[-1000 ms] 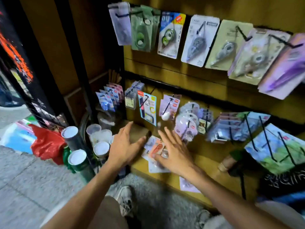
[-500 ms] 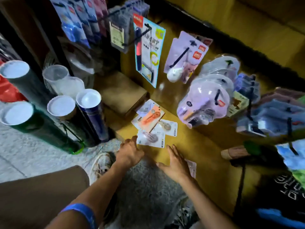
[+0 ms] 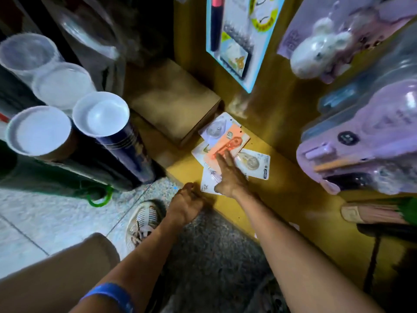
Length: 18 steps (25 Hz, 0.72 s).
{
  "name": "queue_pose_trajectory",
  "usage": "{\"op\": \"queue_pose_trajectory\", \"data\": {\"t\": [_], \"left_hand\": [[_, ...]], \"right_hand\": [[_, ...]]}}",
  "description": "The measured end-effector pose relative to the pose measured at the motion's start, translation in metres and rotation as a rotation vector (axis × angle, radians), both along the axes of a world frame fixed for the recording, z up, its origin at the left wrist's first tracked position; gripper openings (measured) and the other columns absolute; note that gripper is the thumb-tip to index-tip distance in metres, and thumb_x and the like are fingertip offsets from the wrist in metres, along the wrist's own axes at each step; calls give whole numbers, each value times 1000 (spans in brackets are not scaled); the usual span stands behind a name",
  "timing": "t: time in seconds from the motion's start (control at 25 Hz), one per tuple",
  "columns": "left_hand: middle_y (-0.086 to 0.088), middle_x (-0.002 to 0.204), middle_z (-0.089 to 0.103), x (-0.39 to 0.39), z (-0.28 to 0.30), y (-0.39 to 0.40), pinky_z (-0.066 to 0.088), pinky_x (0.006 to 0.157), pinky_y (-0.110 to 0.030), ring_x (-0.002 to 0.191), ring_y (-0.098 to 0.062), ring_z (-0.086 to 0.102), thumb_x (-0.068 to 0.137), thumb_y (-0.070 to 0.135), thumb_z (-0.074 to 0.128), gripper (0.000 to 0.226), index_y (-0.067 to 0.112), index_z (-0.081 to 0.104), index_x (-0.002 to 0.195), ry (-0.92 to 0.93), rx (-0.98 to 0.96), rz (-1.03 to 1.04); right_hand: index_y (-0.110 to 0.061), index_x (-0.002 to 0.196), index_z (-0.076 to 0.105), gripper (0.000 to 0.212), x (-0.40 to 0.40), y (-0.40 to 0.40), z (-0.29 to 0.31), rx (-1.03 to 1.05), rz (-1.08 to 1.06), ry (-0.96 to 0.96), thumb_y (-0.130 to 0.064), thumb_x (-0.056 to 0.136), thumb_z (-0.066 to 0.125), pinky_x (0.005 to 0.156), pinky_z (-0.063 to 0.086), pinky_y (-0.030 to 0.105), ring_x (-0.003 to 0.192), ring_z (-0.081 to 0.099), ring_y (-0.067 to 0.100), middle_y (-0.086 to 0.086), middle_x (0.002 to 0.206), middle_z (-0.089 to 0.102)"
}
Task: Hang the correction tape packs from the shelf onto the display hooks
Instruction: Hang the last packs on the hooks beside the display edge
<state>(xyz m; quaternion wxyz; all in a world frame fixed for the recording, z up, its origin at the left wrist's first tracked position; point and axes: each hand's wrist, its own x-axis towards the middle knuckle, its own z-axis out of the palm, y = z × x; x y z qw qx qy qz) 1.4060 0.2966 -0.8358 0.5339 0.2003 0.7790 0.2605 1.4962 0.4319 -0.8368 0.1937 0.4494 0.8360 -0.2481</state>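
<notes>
Packs (image 3: 228, 152) loose, overlapping, at shelf (image 3: 282, 199) left end by front edge, beside cardboard box (image 3: 176, 105). Right hand (image 3: 228, 177) flat on the pile, fingers straight, gripping nothing. Left hand (image 3: 188, 201) at shelf edge, curled; can't tell if it holds anything. Risk: slick cards fan out under a flat press, one slides off the edge to the floor.

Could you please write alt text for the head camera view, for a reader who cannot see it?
A person's right hand reaches with straight fingers onto a small pile of correction tape packs lying on a yellow shelf, while the left hand rests at the shelf's front edge. A cardboard box sits beside the pile; white-capped tubes stand to the left.
</notes>
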Motion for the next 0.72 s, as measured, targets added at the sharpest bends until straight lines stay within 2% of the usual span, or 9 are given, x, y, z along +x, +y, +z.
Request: {"op": "queue_pose_trajectory", "data": {"t": [0.12,0.24,0.32,0.36,0.44,0.52,0.56,0.64,0.72], "left_hand": [[-14,107,70,6,-17,1,55,84,-38,97,-28,68,55,45,81,54,23,59,99,-97,-19,242],[-11,82,66,11,-7,3,53,60,-21,69,-19,63,75,16,79,41,19,52,106,-248,-6,482],[-12,85,68,14,-14,0,57,75,-31,75,-21,65,68,14,85,55,15,49,109,-302,-8,599],[-15,91,70,15,-15,-3,57,82,-37,80,-22,67,62,16,89,61,12,50,108,-313,-9,633],[-23,102,70,17,-21,-6,56,83,-38,77,-24,66,70,9,86,47,-1,60,108,-357,2,681],[-25,105,68,18,-26,-5,55,70,-29,72,-23,60,83,-4,71,20,-8,65,101,-355,16,681],[-23,100,67,18,-25,-4,53,60,-22,73,-24,58,86,-9,65,9,-6,65,94,-355,34,690],[-12,85,63,16,-21,-3,50,48,-12,77,-25,57,89,-11,59,16,5,59,86,-316,67,673],[-6,78,62,10,-25,-4,48,46,-9,71,-21,62,90,-6,60,16,10,58,89,-296,82,661]], "right_hand": [[-20,154,22,85,11,-33,-6,-44,-50,103,-11,82,66,112,29,30,149,19,25,2,165,-1],[-14,150,32,72,20,-79,-6,-157,-258,288,-3,85,60,109,28,21,147,23,17,-1,163,11],[-13,147,39,68,28,-93,-10,-227,-358,397,3,84,61,104,25,6,145,26,14,-3,160,19],[-14,144,43,66,32,-94,-11,-240,-358,437,3,84,64,105,28,6,143,32,15,-2,158,25],[-14,138,53,60,38,-92,-9,-302,-341,505,6,82,64,101,45,24,127,52,19,1,151,41],[-16,129,61,59,42,-83,-3,-344,-341,501,15,80,51,88,52,30,101,63,14,1,133,57],[-16,125,63,58,44,-73,0,-292,-342,495,16,80,49,87,52,29,97,63,11,0,125,62],[-16,122,63,50,43,-41,5,-52,-342,466,11,82,53,94,52,36,107,62,17,3,125,64],[-16,134,54,54,42,1,6,164,-303,357,3,84,58,102,46,40,123,54,28,7,141,52]]}}
